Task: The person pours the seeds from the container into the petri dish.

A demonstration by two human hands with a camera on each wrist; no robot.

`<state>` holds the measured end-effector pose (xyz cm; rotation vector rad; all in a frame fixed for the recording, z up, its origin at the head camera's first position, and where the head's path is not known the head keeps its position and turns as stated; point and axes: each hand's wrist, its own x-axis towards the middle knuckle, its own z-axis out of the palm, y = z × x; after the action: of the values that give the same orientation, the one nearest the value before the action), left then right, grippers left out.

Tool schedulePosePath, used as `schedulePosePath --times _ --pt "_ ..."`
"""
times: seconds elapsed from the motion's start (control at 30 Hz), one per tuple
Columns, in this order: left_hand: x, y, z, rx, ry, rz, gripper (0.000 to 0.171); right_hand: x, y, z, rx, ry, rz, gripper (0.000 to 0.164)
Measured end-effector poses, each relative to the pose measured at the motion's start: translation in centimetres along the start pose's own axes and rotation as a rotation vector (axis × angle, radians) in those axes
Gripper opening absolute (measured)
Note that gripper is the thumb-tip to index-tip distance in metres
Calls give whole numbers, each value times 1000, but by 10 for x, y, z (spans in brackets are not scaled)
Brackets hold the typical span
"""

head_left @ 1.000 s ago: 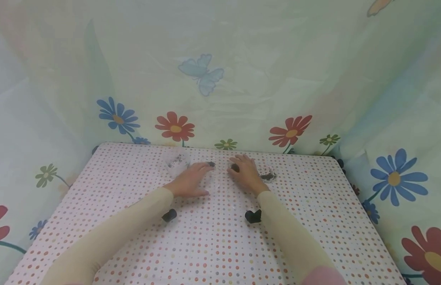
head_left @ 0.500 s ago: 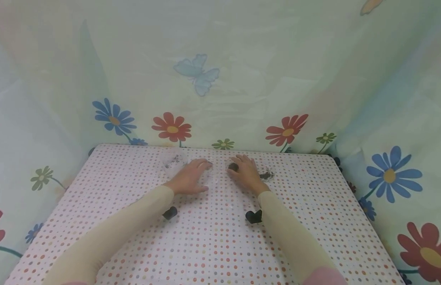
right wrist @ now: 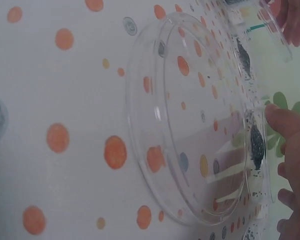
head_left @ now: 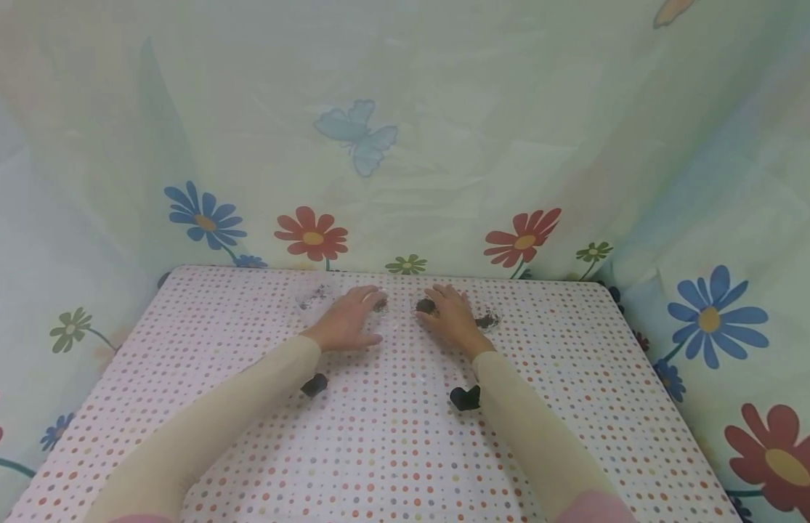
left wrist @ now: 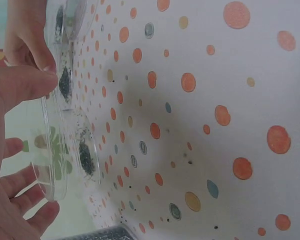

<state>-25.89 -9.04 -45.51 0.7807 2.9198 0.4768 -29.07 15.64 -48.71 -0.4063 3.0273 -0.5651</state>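
Observation:
In the head view my left hand [head_left: 346, 319] is at the back of the table, beside a clear petri dish with dark granules [head_left: 380, 305]. The left wrist view shows its thumb and fingers gripping a clear petri dish lid [left wrist: 58, 185] by the edges, tilted up near a dish of dark granules [left wrist: 86, 156]. My right hand [head_left: 452, 319] is at another dish with a dark pile [head_left: 426, 306]. In the right wrist view its thumb and fingers hold a thin clear lid [right wrist: 272, 187] at the rim, right by the dark granules [right wrist: 258, 147].
Another clear round lid [right wrist: 140, 125] lies on the dotted tablecloth [right wrist: 85, 190] on the near side of the right hand. Outer dishes with dark granules stand at the left [head_left: 313, 296] and right [head_left: 487, 320]. A flowered curtain [head_left: 444, 167] rises behind the table.
The head view has shifted slightly, so the scene sits a little further left. More of the dark granules by the left fingertips shows than half a second ago. The right hand stays nearly still.

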Motion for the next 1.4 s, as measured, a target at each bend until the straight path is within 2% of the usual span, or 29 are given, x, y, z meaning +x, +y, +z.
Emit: schedulePosePath --times 0.23,0.53,0.9,1.4 --pt "4 0 1 6 -6 -20 80 -1 -1 -1 7 -12 18 64" --pt "9 -1 1 0 2 0 77 -1 0 2 12 26 4 62" --pt "15 -7 6 7 8 -2 77 -3 -2 -1 10 17 10 62" --pt "21 -3 13 -1 -14 -59 78 -2 -2 3 23 30 22 61"
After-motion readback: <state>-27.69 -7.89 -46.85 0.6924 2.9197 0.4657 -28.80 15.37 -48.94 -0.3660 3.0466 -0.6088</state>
